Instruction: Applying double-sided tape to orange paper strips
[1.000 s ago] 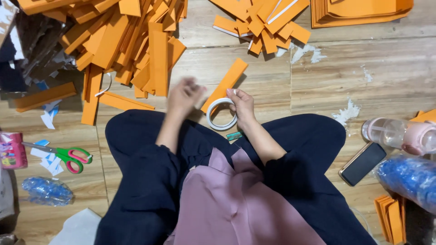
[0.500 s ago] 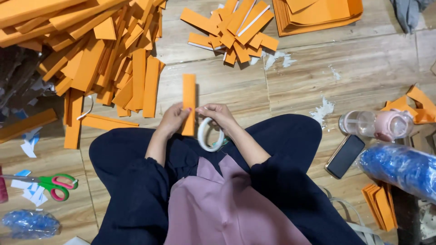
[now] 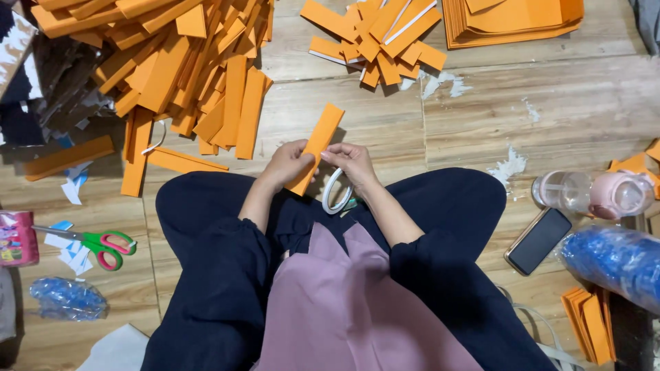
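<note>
1. Wooden floor (image 3: 591, 110): the person sits cross-legged on it, dark trousers filling the lower middle.
2. Big heap of orange strips (image 3: 172, 75) at 10 o'clock from the hands; a smaller pile (image 3: 375, 38) at 12 o'clock; a stack of orange sheets (image 3: 512, 20) at 1 o'clock.
3. Blue plastic roll (image 3: 612, 257) and clear bottle with pink cap (image 3: 595, 194) at 3 to 4 o'clock, a dark phone (image 3: 538, 240) just beside them.
4. Green-and-red scissors (image 3: 96, 242) at 8 o'clock.
5. Left hand (image 3: 287, 165) pinches the lower part of 1 orange strip (image 3: 320, 141), tilted toward 1 o'clock.
6. Right hand (image 3: 352, 165) touches the strip's edge, a white tape ring (image 3: 337, 192) hanging under its fingers.
</note>
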